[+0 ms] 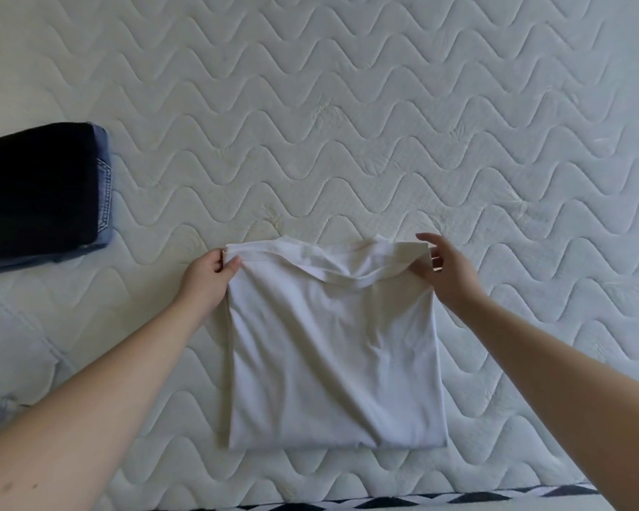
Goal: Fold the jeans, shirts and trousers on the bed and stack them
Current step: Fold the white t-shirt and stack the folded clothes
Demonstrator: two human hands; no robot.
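The bed (347, 105) spreads out under me, a pale quilted mattress with wavy stitching, and it gives me a broad flat surface to work on. Off to my left, well apart from what I am doing, sits the stack (41, 197): something dark folded on top of blue jeans, squared up near the mattress edge.

In front of me lies the white shirt (332, 348), already narrowed to a tall rectangle with its sides turned in, the bottom hem near me and the collar at the far end. The cloth is soft and a little rumpled across the middle, so I judge it will sag if I lift it carelessly.

My left hand (209, 274) pinches the far left corner, thumb on top and fingers beneath. My right hand (441, 269) grips the far right corner the same way, though its upper fingers are spread loose above the cloth.

To do this fold well, I should keep both corners level and taut, so the collar edge stays straight, then bring it toward me and lay it square on the near hem. I should smooth the creases before I carry the shirt to the stack, so that it sits flat on the dark piece.
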